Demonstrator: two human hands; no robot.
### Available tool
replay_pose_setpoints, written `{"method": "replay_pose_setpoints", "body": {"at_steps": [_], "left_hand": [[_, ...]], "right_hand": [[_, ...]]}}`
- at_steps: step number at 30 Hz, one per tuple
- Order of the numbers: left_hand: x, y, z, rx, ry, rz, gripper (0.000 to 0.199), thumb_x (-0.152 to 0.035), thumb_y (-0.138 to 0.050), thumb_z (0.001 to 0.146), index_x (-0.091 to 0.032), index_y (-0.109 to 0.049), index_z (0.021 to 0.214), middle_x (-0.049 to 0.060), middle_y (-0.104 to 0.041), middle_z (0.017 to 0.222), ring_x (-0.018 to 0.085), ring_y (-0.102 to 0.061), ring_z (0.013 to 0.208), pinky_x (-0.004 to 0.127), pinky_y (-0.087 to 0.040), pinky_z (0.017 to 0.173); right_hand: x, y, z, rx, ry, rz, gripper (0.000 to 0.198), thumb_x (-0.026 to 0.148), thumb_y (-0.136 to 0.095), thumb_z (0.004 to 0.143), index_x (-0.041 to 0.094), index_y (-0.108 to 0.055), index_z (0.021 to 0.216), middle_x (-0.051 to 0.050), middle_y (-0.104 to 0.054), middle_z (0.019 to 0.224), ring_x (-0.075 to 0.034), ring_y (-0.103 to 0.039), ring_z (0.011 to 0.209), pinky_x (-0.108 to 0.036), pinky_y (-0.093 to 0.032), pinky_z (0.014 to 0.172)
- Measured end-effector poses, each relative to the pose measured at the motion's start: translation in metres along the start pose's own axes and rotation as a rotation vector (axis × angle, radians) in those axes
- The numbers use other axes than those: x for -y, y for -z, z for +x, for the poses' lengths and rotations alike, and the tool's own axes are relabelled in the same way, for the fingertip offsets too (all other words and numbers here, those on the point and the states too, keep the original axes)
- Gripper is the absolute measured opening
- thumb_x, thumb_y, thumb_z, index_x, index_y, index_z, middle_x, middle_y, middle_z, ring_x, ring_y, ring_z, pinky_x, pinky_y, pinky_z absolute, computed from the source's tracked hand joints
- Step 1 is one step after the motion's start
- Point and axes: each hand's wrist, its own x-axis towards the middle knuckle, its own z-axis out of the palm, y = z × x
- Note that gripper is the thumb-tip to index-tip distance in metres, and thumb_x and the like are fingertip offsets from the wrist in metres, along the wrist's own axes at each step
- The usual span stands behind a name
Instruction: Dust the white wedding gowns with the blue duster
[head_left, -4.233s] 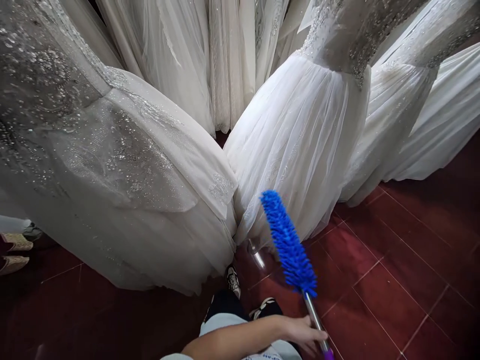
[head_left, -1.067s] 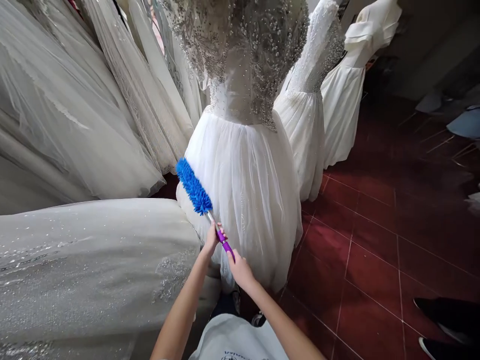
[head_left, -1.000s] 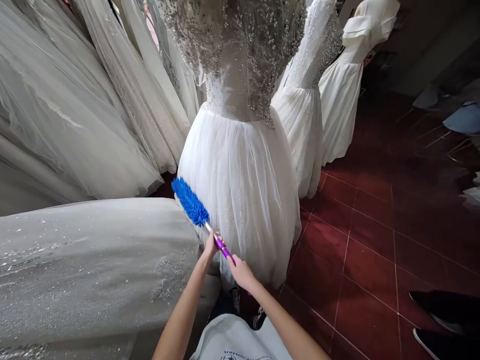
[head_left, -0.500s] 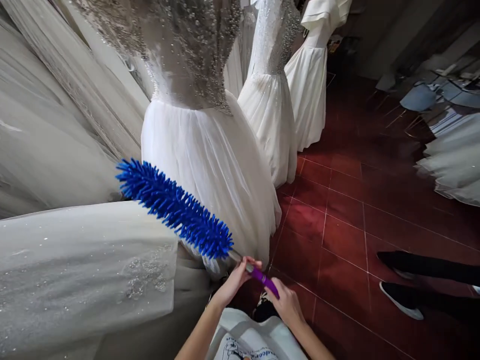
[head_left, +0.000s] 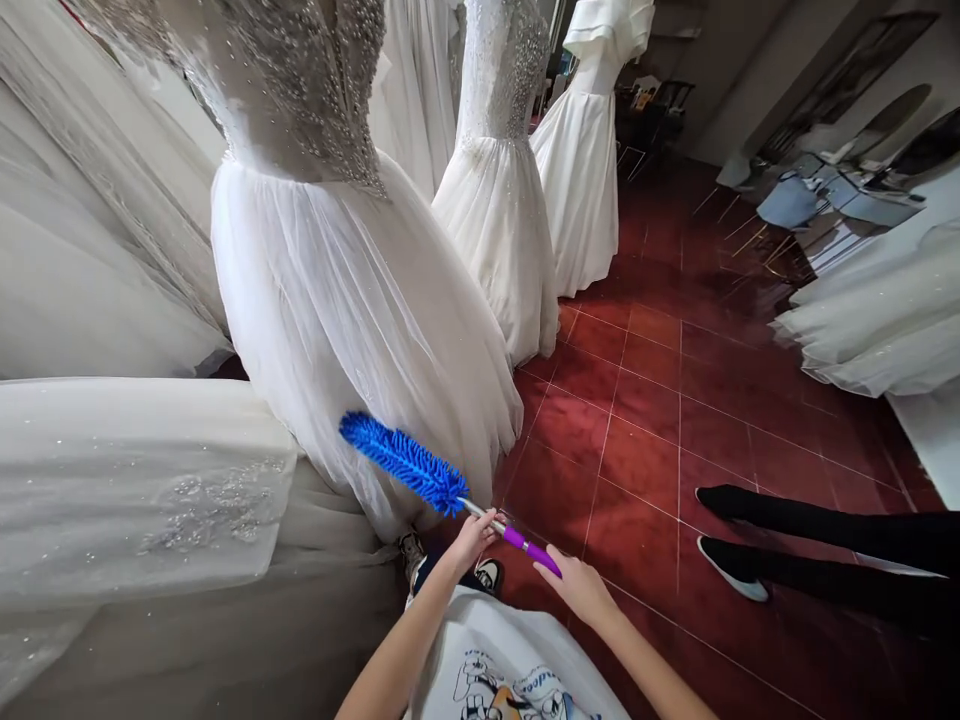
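Observation:
A blue duster (head_left: 409,465) with a fluffy head, a metal rod and a purple handle slants across the middle of the view. My left hand (head_left: 474,538) is closed round the metal rod just below the head. Farther down, my right hand (head_left: 574,582) grips the end of the purple handle. The blue head is in front of the lower skirt of a white beaded wedding dress (head_left: 352,290); whether it touches the fabric I cannot tell.
Two more white dresses (head_left: 495,220) stand behind. A pale sparkling skirt (head_left: 135,480) spreads at the left. Red tiles (head_left: 637,450) cover the floor. At the right are a person's black-clad legs (head_left: 817,520), another white dress (head_left: 885,320) and a blue chair (head_left: 787,200).
The duster's blue head has swung down and away toward the skirt and looks smaller. My left hand has stayed on the rod, the right on the handle. The view has shifted right.

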Motion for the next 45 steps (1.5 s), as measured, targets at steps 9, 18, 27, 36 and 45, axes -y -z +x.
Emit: {"method": "replay_pose_setpoints", "body": {"at_steps": [9,18,27,36,45], "left_hand": [[-0.035,-0.049,-0.07,0.174,-0.137,-0.231,0.023,-0.041,-0.061,0.076,-0.018,-0.058,0.077,0.006,-0.069,0.094,0.02,-0.06,0.104,0.033,-0.039,0.098],[-0.163,-0.16,0.046,-0.156,-0.579,-0.392,0.032,-0.045,-0.067,0.067,-0.019,-0.049,0.066,-0.007,-0.053,0.052,0.008,-0.055,0.052,0.025,-0.046,0.068],[-0.091,-0.173,0.13,-0.311,-0.226,-0.443,0.03,-0.038,-0.065,0.069,-0.018,-0.046,0.058,-0.007,-0.045,0.045,0.008,-0.047,0.043,0.022,-0.04,0.051],[-0.06,-0.141,0.165,-0.822,-0.094,-0.608,0.024,-0.015,-0.06,0.075,-0.019,-0.044,0.057,-0.005,-0.053,0.049,0.011,-0.057,0.048,0.023,-0.044,0.054],[-0.104,-0.242,0.17,-0.789,-0.474,-1.025,0.023,-0.018,-0.051,0.079,-0.02,-0.042,0.058,-0.007,-0.05,0.048,0.009,-0.059,0.052,0.023,-0.052,0.064]], "right_hand": [[-0.032,0.047,0.018,-0.222,0.327,-0.066,0.041,0.049,-0.036,0.089,0.019,-0.061,0.101,-0.011,-0.068,0.094,-0.025,-0.065,0.085,-0.031,-0.044,0.072],[-0.009,0.162,0.136,-0.172,0.278,0.097,0.037,0.053,-0.034,0.088,0.026,-0.056,0.1,-0.002,-0.068,0.082,-0.02,-0.064,0.073,-0.024,-0.036,0.059],[-0.103,0.147,0.177,0.086,0.233,0.046,0.031,0.049,-0.042,0.086,0.025,-0.061,0.093,-0.005,-0.071,0.081,-0.024,-0.067,0.077,-0.025,-0.037,0.061],[-0.107,0.146,0.241,0.244,0.49,-0.212,0.031,0.043,-0.046,0.085,0.019,-0.065,0.089,-0.01,-0.072,0.083,-0.025,-0.067,0.077,-0.028,-0.042,0.063],[-0.129,0.281,0.35,0.082,1.08,-0.391,0.045,0.058,-0.036,0.086,0.02,-0.059,0.084,-0.005,-0.07,0.074,-0.017,-0.064,0.065,-0.023,-0.033,0.055]]}}
